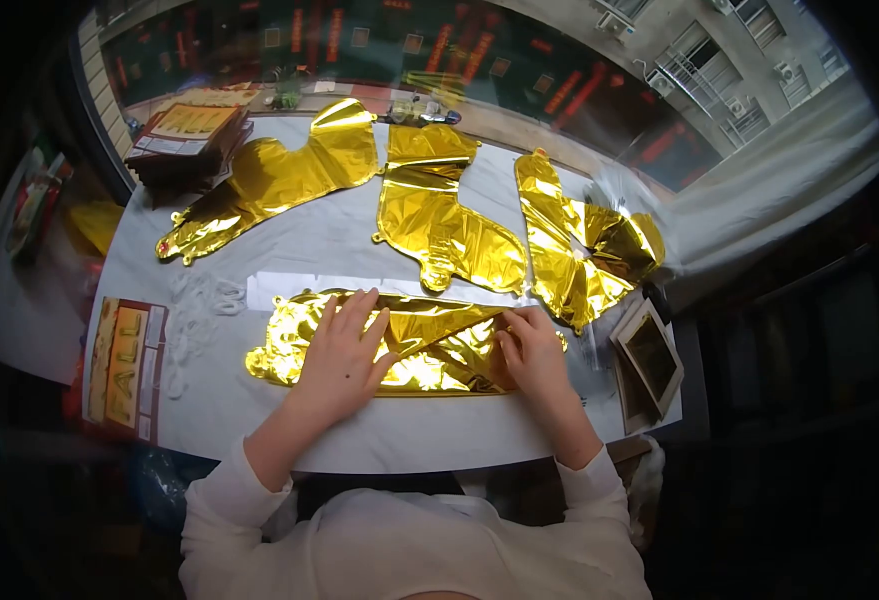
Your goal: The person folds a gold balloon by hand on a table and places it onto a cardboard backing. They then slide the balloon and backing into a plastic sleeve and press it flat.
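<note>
A crumpled gold foil balloon (434, 362) lies flat and partly folded near the front of the white table. My left hand (344, 355) rests palm down on its left half, fingers spread. At its right end my right hand (534, 350) pinches the foil edge between thumb and fingers. Three more gold foil balloons lie flat behind it: a curved one (284, 175) at the back left, one (449, 215) in the middle and one (571, 240) at the right. A white paper strip (299, 287) shows behind the near balloon.
Stacked packets (184, 135) stand at the back left of the table (359, 445). A packet marked FALL (126, 368) lies at the left edge, beside white string (194, 315). Frames (649, 355) lean at the right edge. Beyond the table are a window and a curtain (769, 185).
</note>
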A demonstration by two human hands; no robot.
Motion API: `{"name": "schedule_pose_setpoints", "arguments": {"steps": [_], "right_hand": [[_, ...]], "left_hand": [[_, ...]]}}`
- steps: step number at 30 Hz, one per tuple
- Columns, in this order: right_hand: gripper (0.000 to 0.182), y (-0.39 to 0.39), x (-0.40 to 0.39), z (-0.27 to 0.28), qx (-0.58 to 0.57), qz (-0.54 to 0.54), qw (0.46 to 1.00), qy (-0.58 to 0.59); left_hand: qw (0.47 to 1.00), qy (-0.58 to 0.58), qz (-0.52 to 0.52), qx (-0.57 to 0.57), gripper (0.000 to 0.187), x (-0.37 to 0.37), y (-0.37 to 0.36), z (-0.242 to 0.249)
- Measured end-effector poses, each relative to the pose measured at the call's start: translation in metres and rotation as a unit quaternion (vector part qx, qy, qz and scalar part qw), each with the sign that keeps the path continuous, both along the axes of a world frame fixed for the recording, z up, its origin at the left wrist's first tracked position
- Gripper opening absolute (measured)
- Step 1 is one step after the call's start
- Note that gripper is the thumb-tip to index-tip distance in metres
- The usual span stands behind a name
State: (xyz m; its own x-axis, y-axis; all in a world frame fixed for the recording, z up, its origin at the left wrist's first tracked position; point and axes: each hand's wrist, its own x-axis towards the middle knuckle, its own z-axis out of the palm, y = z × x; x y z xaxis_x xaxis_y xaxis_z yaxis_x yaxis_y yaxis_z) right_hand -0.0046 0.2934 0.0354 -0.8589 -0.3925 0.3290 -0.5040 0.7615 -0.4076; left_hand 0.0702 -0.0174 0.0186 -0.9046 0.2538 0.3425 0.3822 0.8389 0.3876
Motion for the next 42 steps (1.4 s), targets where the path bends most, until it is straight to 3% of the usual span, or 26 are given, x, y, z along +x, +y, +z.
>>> {"name": "schedule_pose_setpoints", "arguments": {"steps": [12,15,18,20,21,23,26,42], "right_hand": [[0.033,0.002,-0.006,-0.001,0.021,-0.012,1.000,0.009],[0.031,-0.007,-0.002,0.010,-0.023,-0.042,0.998,-0.051],[0.034,-0.032,0.008,0.020,0.012,-0.019,1.000,0.022],[0.050,-0.052,0.014,0.022,0.031,0.105,0.993,0.030],[0.050,-0.059,0.015,0.018,0.031,0.102,0.994,0.030],[0.072,-0.068,0.014,0.008,0.110,0.176,0.978,0.004],[0.083,-0.071,0.013,-0.005,0.128,0.187,0.973,-0.029],[0.073,-0.067,0.014,-0.009,0.099,0.169,0.981,-0.001]], "left_hand": [[0.999,-0.026,0.007,-0.034,0.071,0.001,0.000,-0.012],[0.999,-0.027,0.006,-0.032,0.071,0.001,0.000,-0.013],[0.999,-0.037,0.007,-0.031,0.071,0.001,0.002,-0.012],[0.999,-0.020,0.019,-0.039,0.069,0.001,0.002,-0.013],[0.999,-0.020,0.016,-0.040,0.069,0.001,0.002,-0.012],[0.997,-0.032,0.026,-0.064,0.071,0.002,0.003,-0.009],[0.996,-0.033,0.025,-0.078,0.074,0.003,0.002,-0.006],[0.997,-0.031,0.039,-0.051,0.080,0.009,-0.002,0.003]]}}
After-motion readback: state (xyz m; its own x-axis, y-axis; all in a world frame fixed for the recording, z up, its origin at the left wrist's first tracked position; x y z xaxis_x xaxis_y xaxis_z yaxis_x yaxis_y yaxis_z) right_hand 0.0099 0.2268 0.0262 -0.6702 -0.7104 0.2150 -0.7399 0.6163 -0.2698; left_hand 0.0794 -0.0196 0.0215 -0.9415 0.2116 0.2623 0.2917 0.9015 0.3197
